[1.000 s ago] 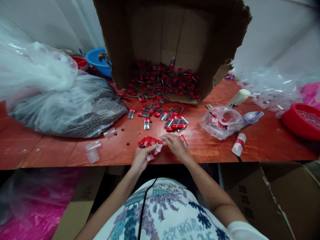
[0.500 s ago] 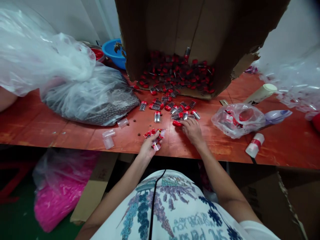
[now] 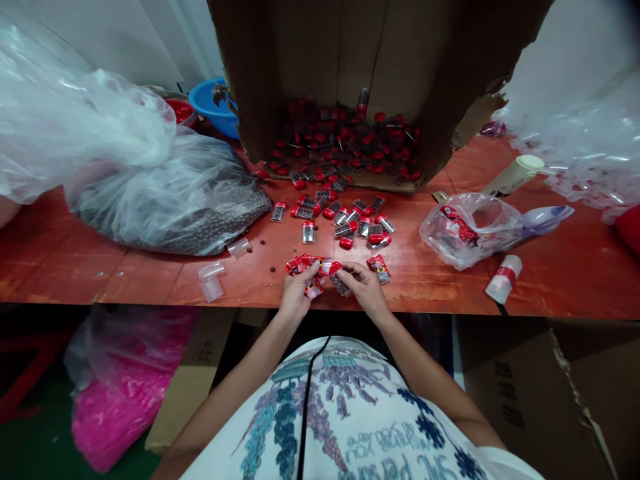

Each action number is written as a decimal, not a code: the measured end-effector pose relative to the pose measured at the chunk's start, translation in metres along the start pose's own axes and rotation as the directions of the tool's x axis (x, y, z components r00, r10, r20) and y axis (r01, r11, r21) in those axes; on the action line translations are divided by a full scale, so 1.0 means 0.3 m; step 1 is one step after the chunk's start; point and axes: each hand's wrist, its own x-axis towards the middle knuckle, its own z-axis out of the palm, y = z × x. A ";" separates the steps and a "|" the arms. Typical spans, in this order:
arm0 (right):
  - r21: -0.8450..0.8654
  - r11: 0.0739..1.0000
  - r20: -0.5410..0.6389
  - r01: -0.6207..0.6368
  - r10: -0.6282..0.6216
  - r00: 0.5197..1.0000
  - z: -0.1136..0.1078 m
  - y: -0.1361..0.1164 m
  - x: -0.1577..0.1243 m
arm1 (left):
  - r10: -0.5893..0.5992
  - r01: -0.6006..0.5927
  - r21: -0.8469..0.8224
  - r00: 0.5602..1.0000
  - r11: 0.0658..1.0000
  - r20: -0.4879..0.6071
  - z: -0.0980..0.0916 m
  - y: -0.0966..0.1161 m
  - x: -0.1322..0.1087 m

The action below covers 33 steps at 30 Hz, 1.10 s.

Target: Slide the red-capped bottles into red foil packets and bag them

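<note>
Red-capped vials [image 3: 303, 265], small and clear, sit fanned in the closed left hand [image 3: 295, 297] at frame centre. Right hand [image 3: 367, 290], reaching into the loose pile [image 3: 350, 223] half a second ago, has returned, fingers pinching one vial [image 3: 338, 279] against the bunch.

Glossy plastic on a worn red table, under torn cardboard.

The table [image 3: 550, 293] has a red-brown, wood-grained top with a dull sheen, scuffed along its front edge. The box [image 3: 310, 60] at the back edge is matt brown corrugated cardboard, its rim ragged. The small cases [image 3: 350, 223] spilling from it are clear hard plastic with shiny red caps. The big bag [image 3: 150, 180] toward the left edge is thin, crinkled, translucent film; the small bag [image 3: 470, 230] toward the right is clearer and glossier. The basin [image 3: 215, 110] is smooth blue plastic.
</note>
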 end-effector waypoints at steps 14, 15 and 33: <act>-0.009 0.996 -0.110 0.092 -0.092 0.990 -0.006 -0.020 -0.032 | 0.115 -0.117 0.045 0.992 0.992 0.044 0.014 0.015 -0.031; -0.011 0.996 -0.095 0.086 -0.086 0.992 -0.007 -0.021 -0.034 | 0.124 -0.126 0.055 0.991 0.990 0.047 0.014 0.014 -0.033; -0.018 0.998 0.013 0.067 -0.067 0.998 -0.018 -0.041 -0.040 | 0.234 -0.261 0.143 0.956 0.955 0.177 0.029 0.028 -0.067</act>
